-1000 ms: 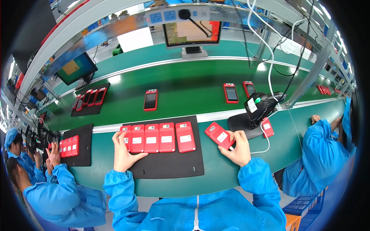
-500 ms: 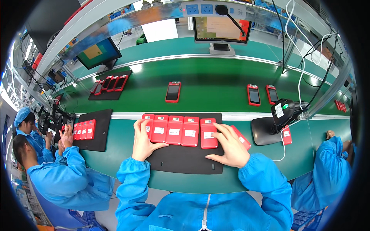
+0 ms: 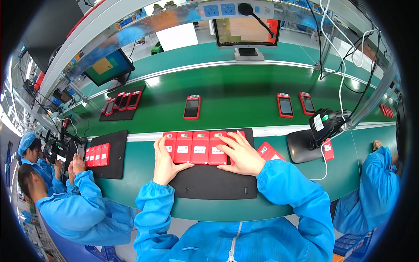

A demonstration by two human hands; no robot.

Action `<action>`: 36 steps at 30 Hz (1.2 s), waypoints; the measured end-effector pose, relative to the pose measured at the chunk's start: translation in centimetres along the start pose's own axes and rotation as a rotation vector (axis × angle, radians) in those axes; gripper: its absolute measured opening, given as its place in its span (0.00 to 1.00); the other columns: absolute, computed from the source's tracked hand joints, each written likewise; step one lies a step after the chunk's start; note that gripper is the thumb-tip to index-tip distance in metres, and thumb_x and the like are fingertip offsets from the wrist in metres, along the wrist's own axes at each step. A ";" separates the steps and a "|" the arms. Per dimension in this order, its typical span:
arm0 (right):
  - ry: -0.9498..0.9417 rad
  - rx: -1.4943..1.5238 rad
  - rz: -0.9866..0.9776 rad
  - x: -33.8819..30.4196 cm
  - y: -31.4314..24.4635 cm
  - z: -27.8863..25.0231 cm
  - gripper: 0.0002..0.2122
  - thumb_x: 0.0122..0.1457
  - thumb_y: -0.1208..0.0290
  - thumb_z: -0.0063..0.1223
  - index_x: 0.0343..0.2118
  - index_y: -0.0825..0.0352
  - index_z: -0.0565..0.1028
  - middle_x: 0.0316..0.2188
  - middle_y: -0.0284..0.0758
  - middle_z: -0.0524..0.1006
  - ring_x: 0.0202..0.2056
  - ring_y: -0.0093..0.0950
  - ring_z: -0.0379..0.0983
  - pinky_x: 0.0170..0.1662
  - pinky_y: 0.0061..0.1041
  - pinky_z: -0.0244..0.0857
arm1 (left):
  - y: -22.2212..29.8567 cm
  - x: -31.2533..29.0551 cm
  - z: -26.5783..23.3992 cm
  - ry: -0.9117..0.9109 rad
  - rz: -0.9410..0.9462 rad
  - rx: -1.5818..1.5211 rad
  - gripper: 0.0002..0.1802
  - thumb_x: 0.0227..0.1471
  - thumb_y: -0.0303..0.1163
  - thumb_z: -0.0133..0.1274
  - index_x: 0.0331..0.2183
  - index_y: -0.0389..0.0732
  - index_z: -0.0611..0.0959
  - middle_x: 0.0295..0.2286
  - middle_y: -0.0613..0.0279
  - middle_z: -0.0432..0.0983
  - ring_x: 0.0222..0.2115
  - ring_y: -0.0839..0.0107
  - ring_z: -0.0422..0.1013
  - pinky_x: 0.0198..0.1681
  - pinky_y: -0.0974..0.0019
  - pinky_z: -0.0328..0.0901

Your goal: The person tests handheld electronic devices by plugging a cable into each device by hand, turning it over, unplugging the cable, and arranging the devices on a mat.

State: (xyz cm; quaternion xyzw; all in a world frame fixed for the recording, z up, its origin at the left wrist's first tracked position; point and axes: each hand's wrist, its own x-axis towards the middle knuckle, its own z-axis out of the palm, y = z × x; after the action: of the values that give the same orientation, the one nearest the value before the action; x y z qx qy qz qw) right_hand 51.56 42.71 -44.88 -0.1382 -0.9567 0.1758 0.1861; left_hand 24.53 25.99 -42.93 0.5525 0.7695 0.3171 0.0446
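Note:
Several red handheld devices (image 3: 200, 148) lie face down, side by side, on a black mat (image 3: 214, 183) in front of me. Pale labels show on their backs. My left hand (image 3: 166, 163) rests at the row's left end, fingers along the outer device (image 3: 170, 140), thumb stretched out below. Over the rightmost device (image 3: 242, 133) lies my right hand (image 3: 244, 156), its fingers spread and its thumb pointing left along the lower edge. That hand hides most of this device. Right of the mat, further red devices (image 3: 269, 151) lie tilted, appearing to overlap.
A black scanner (image 3: 325, 126) on a stand and its white cable (image 3: 325, 168) are at the right. Red devices (image 3: 191, 107) lie screen up on the green strip beyond. Co-workers in blue sit left (image 3: 83, 209) and right (image 3: 371, 192). A monitor (image 3: 247, 32) stands behind.
My right hand has moved left with the rightmost device, closing the gap to the row. More of the devices to the right of the mat shows. My left hand stays at the row's left end.

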 end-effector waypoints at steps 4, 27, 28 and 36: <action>0.003 0.013 -0.017 0.5 1.6 -0.1 0.33 0.59 0.48 0.66 0.60 0.65 0.72 0.66 0.49 0.66 0.70 0.52 0.55 0.74 0.56 0.46 | 0.1 0.6 0.8 0.023 0.024 0.011 0.73 0.28 0.43 0.85 0.66 0.34 0.54 0.62 0.38 0.52 0.64 0.41 0.59 0.66 0.49 0.64; 0.211 0.049 0.112 -2.3 -0.1 -2.7 0.33 0.57 0.55 0.71 0.58 0.72 0.70 0.60 0.52 0.67 0.62 0.50 0.63 0.65 0.44 0.63 | 1.2 -0.6 0.8 0.067 -0.015 0.108 0.69 0.33 0.43 0.83 0.67 0.36 0.56 0.65 0.42 0.52 0.65 0.42 0.56 0.70 0.45 0.54; 0.193 0.028 0.158 -3.5 0.0 -3.9 0.34 0.56 0.56 0.71 0.59 0.72 0.69 0.59 0.52 0.67 0.61 0.50 0.64 0.64 0.45 0.64 | 1.4 -0.6 0.7 0.104 0.002 0.142 0.67 0.35 0.44 0.82 0.67 0.37 0.57 0.65 0.41 0.52 0.66 0.42 0.55 0.70 0.44 0.51; -0.061 -0.048 0.578 -13.2 0.9 -7.5 0.46 0.47 0.62 0.78 0.64 0.76 0.61 0.52 0.51 0.71 0.53 0.50 0.68 0.57 0.45 0.66 | 9.1 -0.1 2.8 0.128 0.199 0.056 0.34 0.49 0.37 0.72 0.55 0.41 0.76 0.58 0.50 0.67 0.61 0.49 0.60 0.64 0.47 0.53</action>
State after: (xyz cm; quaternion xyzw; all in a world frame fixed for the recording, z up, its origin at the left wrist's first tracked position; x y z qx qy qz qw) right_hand 66.54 41.29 -42.71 -0.4041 -0.8867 0.2032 0.0959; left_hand 33.21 28.83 -40.29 0.6059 0.7207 0.3330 -0.0520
